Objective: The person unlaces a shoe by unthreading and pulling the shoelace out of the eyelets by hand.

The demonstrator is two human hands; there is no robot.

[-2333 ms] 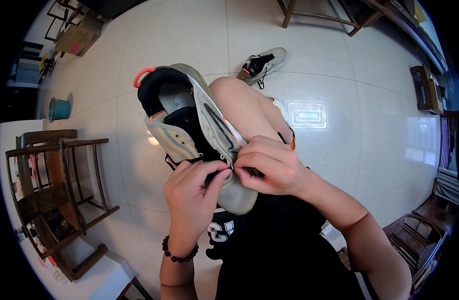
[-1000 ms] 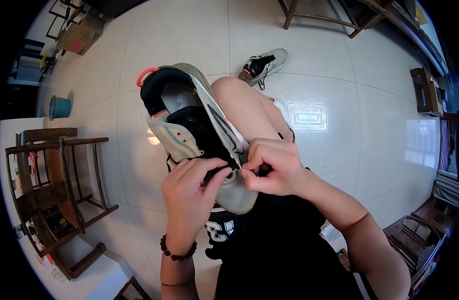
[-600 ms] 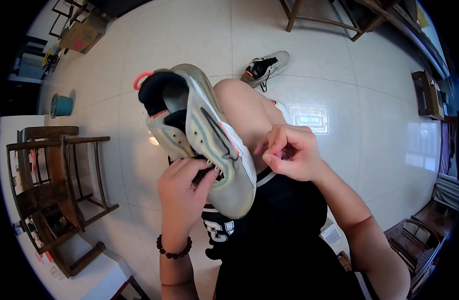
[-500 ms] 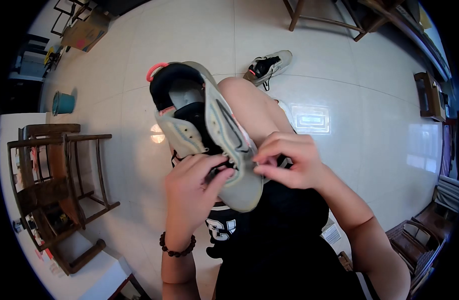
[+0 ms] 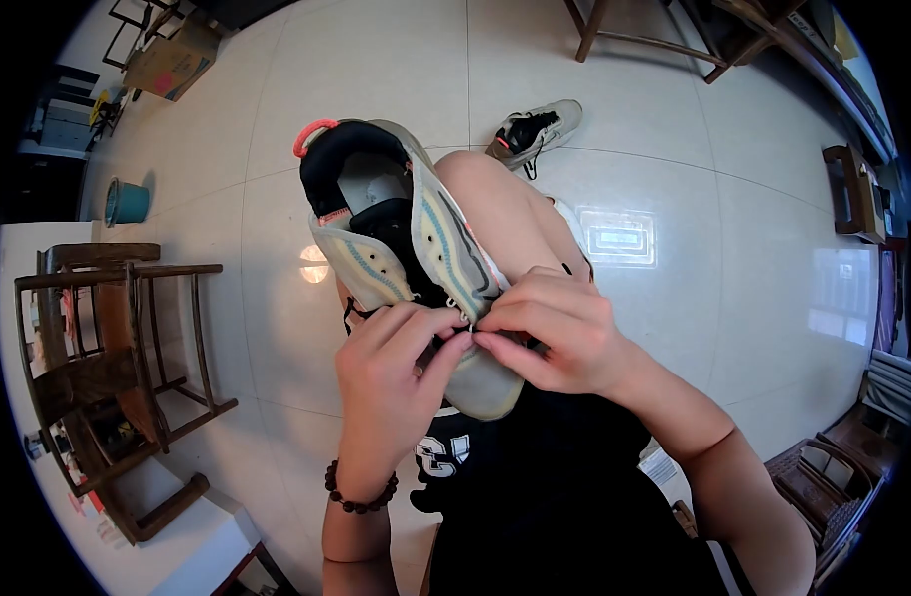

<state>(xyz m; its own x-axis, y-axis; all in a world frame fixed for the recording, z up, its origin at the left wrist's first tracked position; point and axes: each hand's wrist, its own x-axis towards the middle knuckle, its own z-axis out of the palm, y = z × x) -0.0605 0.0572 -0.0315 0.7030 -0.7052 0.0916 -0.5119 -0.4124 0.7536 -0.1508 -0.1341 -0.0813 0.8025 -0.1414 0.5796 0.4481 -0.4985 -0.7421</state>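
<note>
A pale grey sneaker (image 5: 443,238) with a black lining and a coral heel loop rests over my lap, its toe pointing toward me. Its upper eyelets on both sides hold no lace. My left hand (image 5: 391,363) pinches at the lower eyelets, thumb and index finger closed on the black shoelace, which mostly hides behind the fingers. From the other side, my right hand (image 5: 560,333) pinches at the same spot, its fingertips almost touching the left ones. A matching sneaker (image 5: 537,134) with black laces lies on the floor beyond my knee.
Wooden chairs (image 5: 128,368) stand at the left, near a teal bucket (image 5: 127,203) and a cardboard box (image 5: 172,62). At the upper right are wooden furniture legs (image 5: 589,30). A wicker basket (image 5: 823,482) sits at the lower right.
My right hand has moved left from the shoe's side to the lower eyelets, its fingertips now meeting my left hand's. The sneaker has turned slightly, showing more of its eyelet edge.
</note>
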